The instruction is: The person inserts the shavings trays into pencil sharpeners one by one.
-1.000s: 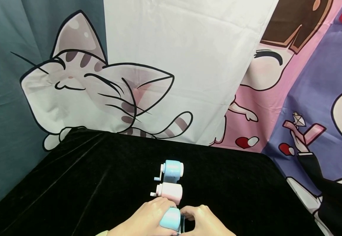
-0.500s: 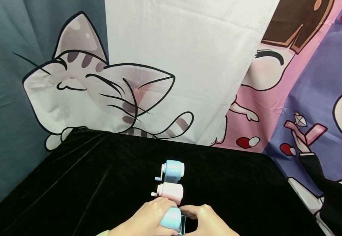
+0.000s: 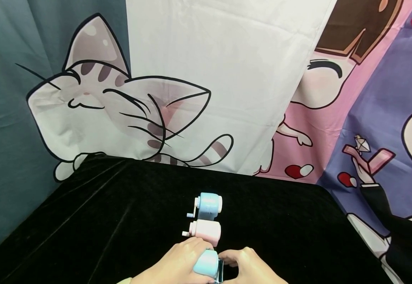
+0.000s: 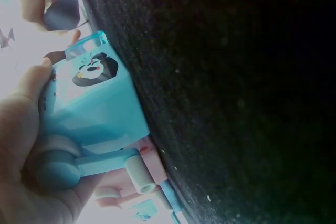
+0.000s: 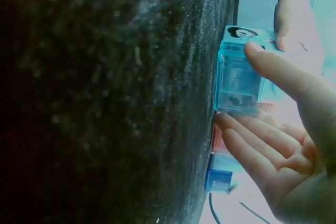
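Observation:
In the head view a light blue crank pencil sharpener [image 3: 206, 263] stands at the bottom middle, held by my left hand [image 3: 179, 262]. Its cartoon-printed body [image 4: 97, 106] and crank handle [image 4: 107, 162] show in the left wrist view, the thumb along one side. At its right end is a clear blue shavings drawer [image 5: 237, 85]. My right hand [image 3: 250, 268] pinches this drawer, thumb on one edge and fingertips on the opposite one. Whether the drawer is fully seated cannot be told. Just behind stands a pink crank sharpener [image 3: 206, 230], partly covered by my left hand.
A second blue crank sharpener [image 3: 208, 205] stands behind the pink one, in a row, cranks to the left. Black velvety cloth [image 3: 280, 221] covers the table. A printed curtain [image 3: 227, 79] hangs at the back.
The right hand has shifted very slightly to the right at the drawer. The left hand keeps its hold, and the other sharpeners stay in place.

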Demonstrator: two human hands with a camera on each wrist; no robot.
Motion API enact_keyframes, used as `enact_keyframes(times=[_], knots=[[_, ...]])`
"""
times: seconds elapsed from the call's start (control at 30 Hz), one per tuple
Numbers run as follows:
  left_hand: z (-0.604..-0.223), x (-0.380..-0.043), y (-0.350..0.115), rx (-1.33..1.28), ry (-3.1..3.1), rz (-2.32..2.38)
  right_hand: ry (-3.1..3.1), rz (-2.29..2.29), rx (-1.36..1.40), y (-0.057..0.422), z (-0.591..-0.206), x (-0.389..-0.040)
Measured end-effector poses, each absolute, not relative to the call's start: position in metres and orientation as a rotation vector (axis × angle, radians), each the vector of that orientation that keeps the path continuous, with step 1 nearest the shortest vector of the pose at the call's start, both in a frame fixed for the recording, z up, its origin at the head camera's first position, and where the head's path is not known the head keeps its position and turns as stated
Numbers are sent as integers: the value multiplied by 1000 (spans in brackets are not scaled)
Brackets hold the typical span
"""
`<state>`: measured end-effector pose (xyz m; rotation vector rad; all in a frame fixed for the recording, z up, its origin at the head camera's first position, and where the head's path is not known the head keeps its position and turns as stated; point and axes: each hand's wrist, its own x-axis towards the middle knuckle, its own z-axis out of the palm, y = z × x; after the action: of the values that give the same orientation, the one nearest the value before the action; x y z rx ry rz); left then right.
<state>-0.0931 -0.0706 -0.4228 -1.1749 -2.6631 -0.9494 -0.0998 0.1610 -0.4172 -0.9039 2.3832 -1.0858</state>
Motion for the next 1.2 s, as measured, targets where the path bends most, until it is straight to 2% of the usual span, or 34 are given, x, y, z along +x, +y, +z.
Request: enact_keyframes(times=[1.2], knots=[[-422,-92,-68,-1146,-2676,-893,2363,-1096,-896,151,-417,-102]])
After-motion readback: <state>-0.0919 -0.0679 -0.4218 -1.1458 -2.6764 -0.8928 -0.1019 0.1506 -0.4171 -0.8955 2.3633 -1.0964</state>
